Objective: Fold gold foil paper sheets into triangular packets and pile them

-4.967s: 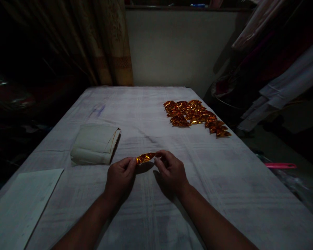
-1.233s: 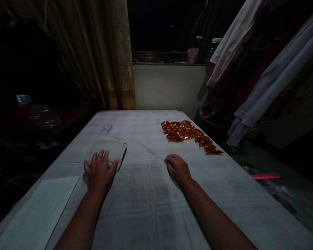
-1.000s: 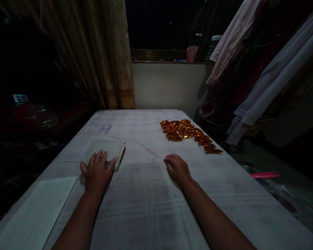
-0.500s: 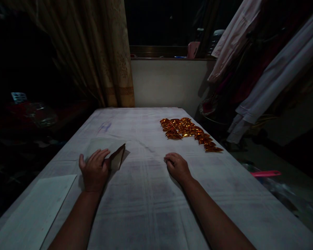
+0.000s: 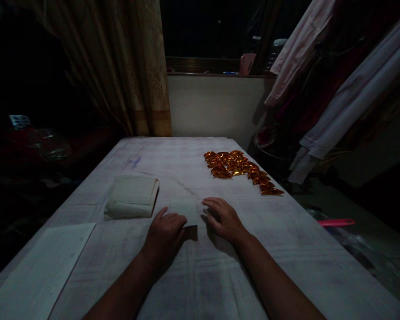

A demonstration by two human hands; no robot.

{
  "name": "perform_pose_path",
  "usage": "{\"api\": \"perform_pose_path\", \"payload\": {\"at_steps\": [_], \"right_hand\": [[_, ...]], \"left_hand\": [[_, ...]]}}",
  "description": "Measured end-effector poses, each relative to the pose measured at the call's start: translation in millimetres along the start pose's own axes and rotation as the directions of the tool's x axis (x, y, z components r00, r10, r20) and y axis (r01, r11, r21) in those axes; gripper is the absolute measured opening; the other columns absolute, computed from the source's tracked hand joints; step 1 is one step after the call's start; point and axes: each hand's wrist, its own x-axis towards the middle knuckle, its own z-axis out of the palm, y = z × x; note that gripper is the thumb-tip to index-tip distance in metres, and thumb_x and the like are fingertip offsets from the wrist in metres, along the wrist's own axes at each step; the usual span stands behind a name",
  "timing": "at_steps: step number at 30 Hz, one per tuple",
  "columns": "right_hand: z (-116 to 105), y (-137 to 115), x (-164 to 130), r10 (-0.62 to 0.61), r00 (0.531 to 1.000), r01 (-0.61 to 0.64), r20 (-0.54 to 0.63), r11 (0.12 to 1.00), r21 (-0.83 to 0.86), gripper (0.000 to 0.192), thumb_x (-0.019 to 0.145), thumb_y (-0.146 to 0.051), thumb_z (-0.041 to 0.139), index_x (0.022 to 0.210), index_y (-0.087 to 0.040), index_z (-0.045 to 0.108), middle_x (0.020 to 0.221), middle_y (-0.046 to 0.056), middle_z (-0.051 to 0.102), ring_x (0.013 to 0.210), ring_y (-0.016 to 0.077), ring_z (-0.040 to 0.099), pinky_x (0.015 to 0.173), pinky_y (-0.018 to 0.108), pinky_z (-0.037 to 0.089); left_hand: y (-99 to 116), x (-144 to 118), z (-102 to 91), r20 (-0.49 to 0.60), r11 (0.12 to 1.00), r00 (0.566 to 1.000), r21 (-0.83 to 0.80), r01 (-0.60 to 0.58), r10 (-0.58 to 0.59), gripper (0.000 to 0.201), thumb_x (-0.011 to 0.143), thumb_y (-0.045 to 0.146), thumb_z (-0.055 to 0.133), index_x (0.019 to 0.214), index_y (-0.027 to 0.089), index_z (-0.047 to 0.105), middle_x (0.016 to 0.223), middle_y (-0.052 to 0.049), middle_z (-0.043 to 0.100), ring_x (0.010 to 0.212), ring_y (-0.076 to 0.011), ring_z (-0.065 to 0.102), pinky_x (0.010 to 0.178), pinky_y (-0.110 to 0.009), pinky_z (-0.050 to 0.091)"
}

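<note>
A: What we have now is a single pale sheet (image 5: 186,209) lying flat on the surface (image 5: 286,240), right in front of us, between our two hands. Half a second ago there was nothing there; our left hand was over on the stack of sheets (image 5: 131,197), lifting its top corner.

B: So one sheet has come off the stack and crossed to the middle. Where do the hands sit on it?

A: Our left hand (image 5: 165,235) rests on its near left corner, fingers curled down, pinning what looks like a folded-back dark corner. Whether they pinch the sheet or only press it, we cannot tell. Our right hand (image 5: 224,218) has shifted left too; its fingers lie spread and flat at the sheet's right edge, holding nothing.

B: And the stack?

A: Settled shut again, well left of the sheet, untouched. The pile of gold foil pieces (image 5: 242,170) lies as before, well away on the far right. The large paper (image 5: 36,271) at the near left corner has not moved.

B: We judge a fresh sheet is laid out, ready for working.
</note>
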Motion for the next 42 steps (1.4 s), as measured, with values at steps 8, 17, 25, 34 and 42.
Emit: {"api": "perform_pose_path", "payload": {"at_steps": [8,17,25,34,42], "right_hand": [[3.4,-22.9,0.7,-0.088,0.959,0.056,0.268,0.99,0.127,0.014,0.091,-0.027,0.059,0.094,-0.025,0.073,0.095,0.005,0.077,0.093,0.0202,0.069,0.086,0.032,0.05],[-2.8,-24.9,5.5,0.226,0.911,-0.328,0.345,0.904,0.273,0.02,0.089,-0.026,0.058,0.083,-0.019,0.076,0.07,0.0,0.073,0.063,0.0143,0.064,0.059,0.022,0.043],[11.8,-27.6,14.5,0.317,0.904,-0.317,0.288,0.947,-0.048,0.017,0.087,-0.021,0.062,0.096,-0.023,0.077,0.087,0.004,0.076,0.083,0.0192,0.066,0.074,0.028,0.046],[15.9,-21.3,24.0,0.266,0.911,-0.213,0.315,0.958,-0.192,0.042,0.083,-0.025,0.071,0.125,-0.022,0.065,0.138,0.014,0.058,0.127,0.0304,0.05,0.101,0.045,0.039],[14.1,-22.2,35.5,0.268,0.859,-0.223,0.437,0.963,-0.153,0.019,0.081,-0.021,0.071,0.099,-0.021,0.067,0.143,0.013,0.054,0.136,0.031,0.042,0.102,0.047,0.036]], "left_hand": [[17.6,-1.5,0.0,0.079,0.989,0.995,-0.131,0.067,-0.057,0.029,0.102,0.034,0.047,0.092,0.024,0.072,0.08,-0.002,0.077,0.074,-0.0185,0.072,0.105,-0.047,0.047],[-9.4,-3.2,12.6,-0.164,0.965,0.956,-0.148,0.218,-0.242,0.045,0.093,0.044,0.058,0.132,0.021,0.06,0.123,-0.013,0.072,0.115,-0.0286,0.067,0.101,-0.045,0.052],[-13.9,-4.0,25.8,0.003,0.933,0.935,0.073,0.353,-0.354,0.044,0.093,0.043,0.058,0.13,0.021,0.063,0.142,-0.012,0.062,0.139,-0.0352,0.048,0.119,-0.063,0.026],[-14.9,-5.7,29.3,0.038,0.932,0.933,0.068,0.355,-0.358,0.046,0.09,0.039,0.061,0.132,0.021,0.061,0.147,-0.013,0.057,0.142,-0.0356,0.045,0.119,-0.063,0.025],[-14.9,-5.6,28.1,0.043,0.935,0.935,0.036,0.352,-0.353,0.049,0.089,0.04,0.063,0.134,0.021,0.059,0.147,-0.013,0.057,0.142,-0.035,0.045,0.119,-0.063,0.025]]}}
